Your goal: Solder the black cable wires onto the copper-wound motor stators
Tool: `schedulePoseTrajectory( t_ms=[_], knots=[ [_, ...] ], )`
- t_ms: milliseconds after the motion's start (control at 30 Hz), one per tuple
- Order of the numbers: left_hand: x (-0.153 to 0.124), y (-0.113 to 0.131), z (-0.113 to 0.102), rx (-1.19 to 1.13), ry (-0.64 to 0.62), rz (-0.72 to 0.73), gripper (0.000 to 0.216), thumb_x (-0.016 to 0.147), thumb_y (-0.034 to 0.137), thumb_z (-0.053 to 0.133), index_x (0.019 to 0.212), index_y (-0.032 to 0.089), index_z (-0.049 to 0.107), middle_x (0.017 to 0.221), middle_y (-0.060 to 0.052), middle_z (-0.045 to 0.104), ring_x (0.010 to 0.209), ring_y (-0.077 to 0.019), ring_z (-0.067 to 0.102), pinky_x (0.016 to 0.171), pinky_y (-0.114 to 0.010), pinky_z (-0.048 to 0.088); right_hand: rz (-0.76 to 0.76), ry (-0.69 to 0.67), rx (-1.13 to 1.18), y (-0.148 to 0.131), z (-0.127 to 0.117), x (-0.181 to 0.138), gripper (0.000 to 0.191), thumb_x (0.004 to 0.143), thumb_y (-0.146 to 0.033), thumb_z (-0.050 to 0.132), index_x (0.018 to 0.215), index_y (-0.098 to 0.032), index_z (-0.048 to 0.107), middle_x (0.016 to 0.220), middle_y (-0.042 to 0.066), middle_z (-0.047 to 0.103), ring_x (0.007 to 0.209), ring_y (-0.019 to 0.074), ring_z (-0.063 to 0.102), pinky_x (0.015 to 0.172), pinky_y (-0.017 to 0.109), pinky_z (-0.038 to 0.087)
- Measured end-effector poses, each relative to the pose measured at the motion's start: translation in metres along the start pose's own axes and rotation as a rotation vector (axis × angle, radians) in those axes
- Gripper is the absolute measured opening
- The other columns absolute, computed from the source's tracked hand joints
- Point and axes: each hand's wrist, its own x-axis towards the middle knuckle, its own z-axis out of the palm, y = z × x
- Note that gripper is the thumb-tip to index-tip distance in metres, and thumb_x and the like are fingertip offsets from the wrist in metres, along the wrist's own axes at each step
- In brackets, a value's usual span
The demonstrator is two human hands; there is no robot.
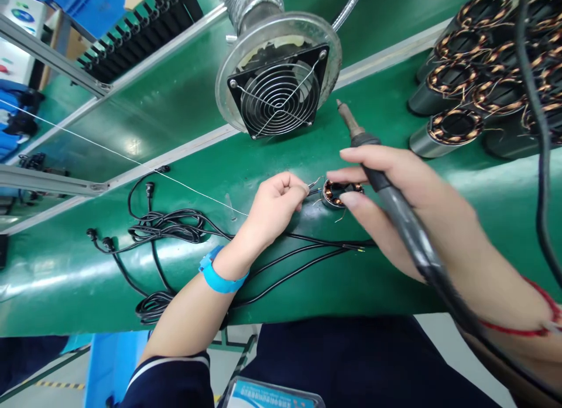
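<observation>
My left hand [281, 200] is closed in a pinch on a thin wire end beside a small motor stator [332, 200]. Its fingertips hide much of that wire. The stator has copper windings showing round its rim, and fine loose leads stick out from it. My right hand [395, 191] carries a soldering iron [395, 206] across the palm side of the thumb, its bare tip pointing up and away from the stator. The thumb and fingers of that same hand are at the stator's right side, seemingly steadying it. Black power cords [302, 261] run beneath both hands.
Several wound stators [454, 130] stand at the back right. A fume-extractor fan [278, 100] hangs above the bench. Coiled cords with plugs [175, 226] lie left on the green bench top [88, 273]. A thin white strand [193, 188] crosses the left side. A black cable [533, 103] hangs at right.
</observation>
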Motion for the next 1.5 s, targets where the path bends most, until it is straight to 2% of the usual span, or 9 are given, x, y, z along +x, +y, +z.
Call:
schedulePoseTrajectory(
  t_ms=[167,400,600,733,833,933,1067,1233,1500],
  knots=[
    [0.001,-0.001,0.0,0.005,0.001,-0.006,0.012,0.073,0.013,0.054,0.062,0.017,0.053,0.049,0.008,0.046,0.047,-0.0044,0.037,0.05,-0.019,0.03,-0.008,-0.055,-0.006,0.017,0.02,-0.001,0.049,0.087,-0.022,0.059,0.135,-0.023,0.046,0.122,0.008,0.067,0.111,0.029,0.065,0.091,0.054,0.053],
    [-0.002,0.0,-0.002,-0.006,-0.03,0.017,0.01,0.076,0.014,0.054,0.067,0.017,0.054,0.052,0.007,0.049,0.048,-0.0047,0.04,0.051,-0.019,0.031,0.061,0.068,0.02,0.018,0.025,-0.002,0.047,0.087,-0.021,0.059,0.132,-0.026,0.047,0.103,0.003,0.07,0.098,0.0257,0.067,0.088,0.051,0.053],
    [-0.008,-0.003,-0.003,0.004,-0.031,0.057,0.013,0.082,0.016,0.057,0.073,0.019,0.049,0.057,0.006,0.052,0.047,-0.0047,0.039,0.049,-0.019,0.03,0.018,0.08,0.037,0.016,0.032,-0.002,0.045,0.087,-0.019,0.059,0.129,-0.032,0.05,0.092,0.0,0.069,0.086,0.0242,0.067,0.08,0.044,0.055],
    [-0.013,-0.006,-0.005,0.107,-0.012,0.197,0.011,0.085,0.021,0.059,0.076,0.019,0.054,0.071,0.003,0.058,0.054,-0.0068,0.046,0.051,-0.022,0.034,0.013,0.108,0.077,0.017,0.033,-0.002,0.046,0.087,-0.019,0.06,0.13,-0.031,0.05,0.089,-0.001,0.068,0.086,0.0216,0.067,0.082,0.041,0.055],
    [-0.016,-0.007,-0.006,0.289,-0.016,0.397,0.008,0.087,0.02,0.058,0.079,0.019,0.06,0.086,-0.002,0.064,0.072,-0.0115,0.056,0.065,-0.024,0.043,-0.001,0.103,0.103,0.016,0.033,-0.002,0.047,0.087,-0.019,0.061,0.131,-0.028,0.049,0.088,-0.002,0.068,0.085,0.0186,0.066,0.083,0.038,0.055],
    [-0.017,-0.007,-0.007,0.445,0.002,0.512,0.011,0.086,0.015,0.057,0.076,0.019,0.059,0.082,-0.002,0.062,0.08,-0.0135,0.056,0.074,-0.025,0.043,-0.028,0.095,0.109,0.016,0.034,-0.001,0.045,0.088,-0.019,0.06,0.13,-0.027,0.049,0.088,-0.002,0.069,0.086,0.0172,0.066,0.084,0.037,0.054],
    [-0.016,-0.009,-0.01,0.451,0.04,0.393,0.011,0.083,0.014,0.056,0.073,0.019,0.055,0.073,0.002,0.056,0.066,-0.0103,0.049,0.063,-0.024,0.037,-0.079,0.032,0.036,0.02,0.03,-0.001,0.043,0.088,-0.018,0.057,0.13,-0.023,0.049,0.094,0.002,0.07,0.093,0.0209,0.066,0.086,0.043,0.052],
    [-0.013,-0.015,-0.013,0.332,0.005,0.209,0.009,0.082,0.02,0.058,0.074,0.018,0.055,0.063,0.005,0.049,0.054,-0.0081,0.04,0.054,-0.024,0.029,-0.153,-0.07,-0.043,0.026,0.028,0.001,0.045,0.087,-0.02,0.057,0.131,-0.026,0.049,0.092,0.002,0.071,0.091,0.0228,0.065,0.086,0.044,0.048],
    [-0.012,-0.012,-0.012,0.255,0.028,0.167,0.01,0.078,0.022,0.06,0.071,0.018,0.056,0.057,0.006,0.048,0.05,-0.0072,0.039,0.05,-0.023,0.027,-0.035,0.045,-0.218,0.022,0.043,0.006,0.042,0.086,-0.018,0.051,0.128,-0.022,0.054,0.086,0.004,0.071,0.084,0.0252,0.06,0.078,0.042,0.045]
  ],
)
